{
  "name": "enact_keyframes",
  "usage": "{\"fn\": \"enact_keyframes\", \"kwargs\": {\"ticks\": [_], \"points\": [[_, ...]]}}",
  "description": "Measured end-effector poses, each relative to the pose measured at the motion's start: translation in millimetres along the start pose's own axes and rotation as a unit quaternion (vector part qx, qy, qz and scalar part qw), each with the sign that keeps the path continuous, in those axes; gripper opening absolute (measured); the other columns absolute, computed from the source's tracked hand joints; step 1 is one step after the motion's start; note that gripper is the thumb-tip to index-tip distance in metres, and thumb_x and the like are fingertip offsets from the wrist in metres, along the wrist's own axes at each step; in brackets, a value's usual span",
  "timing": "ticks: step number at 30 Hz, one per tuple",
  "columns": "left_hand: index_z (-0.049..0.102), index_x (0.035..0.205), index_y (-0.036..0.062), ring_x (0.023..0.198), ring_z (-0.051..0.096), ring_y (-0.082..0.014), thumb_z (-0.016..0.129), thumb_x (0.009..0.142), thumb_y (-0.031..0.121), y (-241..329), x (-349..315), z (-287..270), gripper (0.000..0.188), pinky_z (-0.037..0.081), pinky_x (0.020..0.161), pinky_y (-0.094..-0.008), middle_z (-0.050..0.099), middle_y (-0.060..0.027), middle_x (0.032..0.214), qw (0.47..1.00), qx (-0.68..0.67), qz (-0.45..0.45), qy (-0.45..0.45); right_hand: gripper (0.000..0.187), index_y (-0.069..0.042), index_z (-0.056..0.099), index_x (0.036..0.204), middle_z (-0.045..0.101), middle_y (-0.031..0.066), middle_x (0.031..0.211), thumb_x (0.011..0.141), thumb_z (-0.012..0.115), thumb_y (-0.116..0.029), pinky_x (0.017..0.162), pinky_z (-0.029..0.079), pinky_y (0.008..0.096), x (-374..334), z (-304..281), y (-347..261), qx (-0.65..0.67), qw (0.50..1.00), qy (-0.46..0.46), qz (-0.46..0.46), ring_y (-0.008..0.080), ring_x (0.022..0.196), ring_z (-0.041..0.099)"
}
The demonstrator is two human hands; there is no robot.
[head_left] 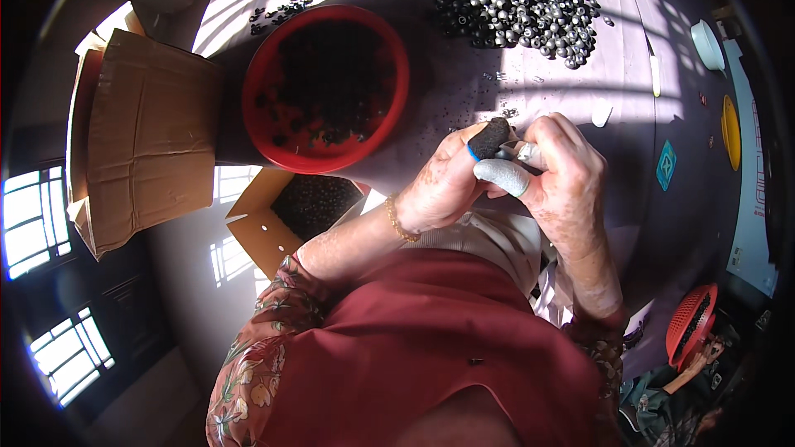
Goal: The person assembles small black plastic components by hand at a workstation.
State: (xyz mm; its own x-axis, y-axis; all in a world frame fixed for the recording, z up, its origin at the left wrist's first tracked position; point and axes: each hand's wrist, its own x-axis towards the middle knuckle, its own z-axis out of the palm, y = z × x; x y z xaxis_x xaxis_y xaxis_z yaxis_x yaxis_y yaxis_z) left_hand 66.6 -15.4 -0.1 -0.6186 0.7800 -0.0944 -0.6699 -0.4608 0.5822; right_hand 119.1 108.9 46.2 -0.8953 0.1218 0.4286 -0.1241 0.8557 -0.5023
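My left hand (450, 178), with a beaded bracelet at the wrist, is closed in front of my apron. On one of its digits is a black, rough-looking finger cover (490, 139) with a blue edge. My right hand (566, 172) pinches close against it. White wrappings cover its thumb (503, 176) and a fingertip (531, 154). A small, dark, shiny piece (507, 151) shows between the fingertips of both hands; its kind is hidden. Beyond them lies a heap of small round grey and black pieces (522, 4), several showing holes.
Left of my hands stands a red basin (400, 87) with small black pieces. Farther left are a tall cardboard box (153, 124) and a lower open carton (248, 236) with dark pieces. A white scoop-like piece (602, 117), blue packet (666, 165) and red colander (675, 335) lie right.
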Motion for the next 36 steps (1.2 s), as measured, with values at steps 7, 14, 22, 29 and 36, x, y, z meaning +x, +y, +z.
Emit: {"fn": "enact_keyframes", "kwargs": {"ticks": [7, 14, 22, 29, 36], "points": [[0.056, 0.092, 0.0036, 0.061, 0.045, -0.0063, 0.048, 0.092, 0.028, 1, -2, -8, 0.026, 0.037, 0.054, -0.0212, 0.051, 0.0002, 0.072, 1.0, 0.021, 0.004, -0.011, 0.048, -0.003, 0.049, 0.072, 0.048, 0.0077, 0.064, 0.065, 0.075, -0.043, 0.05, 0.043, 0.0354, 1, 5, -3, 0.009, 1.0, 0.01, -0.001, 0.0265, 0.057, 0.053], [0.057, 0.095, 0.0028, 0.059, 0.044, -0.0059, 0.048, 0.093, 0.029, 0, -1, -11, 0.028, 0.036, 0.052, -0.0204, 0.051, 0.0006, 0.071, 1.0, 0.019, 0.015, -0.016, 0.048, -0.002, 0.05, 0.072, 0.047, 0.0078, 0.063, 0.065, 0.074, -0.043, 0.049, 0.043, 0.0359, 2, 7, 1, 0.005, 1.0, 0.002, -0.015, 0.0272, 0.057, 0.053], [0.056, 0.093, 0.0023, 0.059, 0.044, -0.0059, 0.047, 0.094, 0.029, 1, -2, -13, 0.029, 0.034, 0.051, -0.0196, 0.051, 0.001, 0.071, 0.999, 0.033, 0.01, -0.029, 0.049, -0.001, 0.051, 0.073, 0.049, 0.0075, 0.065, 0.066, 0.073, -0.044, 0.049, 0.043, 0.0342, 0, 6, 3, 0.009, 1.0, 0.004, -0.024, 0.0251, 0.056, 0.053], [0.056, 0.093, 0.0029, 0.06, 0.045, -0.0059, 0.046, 0.094, 0.028, -2, -3, -15, 0.027, 0.036, 0.052, -0.0201, 0.051, 0.0008, 0.073, 0.999, 0.023, 0.025, -0.038, 0.048, -0.001, 0.051, 0.074, 0.049, 0.0076, 0.065, 0.065, 0.073, -0.043, 0.049, 0.044, 0.0344, -2, 10, 5, 0.001, 1.0, -0.008, -0.022, 0.0254, 0.057, 0.054], [0.056, 0.095, 0.003, 0.061, 0.044, -0.0056, 0.047, 0.094, 0.028, -3, -3, -14, 0.026, 0.036, 0.053, -0.0202, 0.05, 0.001, 0.073, 1.0, 0.005, 0.018, -0.016, 0.044, -0.002, 0.053, 0.076, 0.052, 0.0078, 0.067, 0.064, 0.075, -0.039, 0.05, 0.045, 0.0345, 0, 8, 2, 0.018, 1.0, -0.02, -0.014, 0.0262, 0.059, 0.056]]}}
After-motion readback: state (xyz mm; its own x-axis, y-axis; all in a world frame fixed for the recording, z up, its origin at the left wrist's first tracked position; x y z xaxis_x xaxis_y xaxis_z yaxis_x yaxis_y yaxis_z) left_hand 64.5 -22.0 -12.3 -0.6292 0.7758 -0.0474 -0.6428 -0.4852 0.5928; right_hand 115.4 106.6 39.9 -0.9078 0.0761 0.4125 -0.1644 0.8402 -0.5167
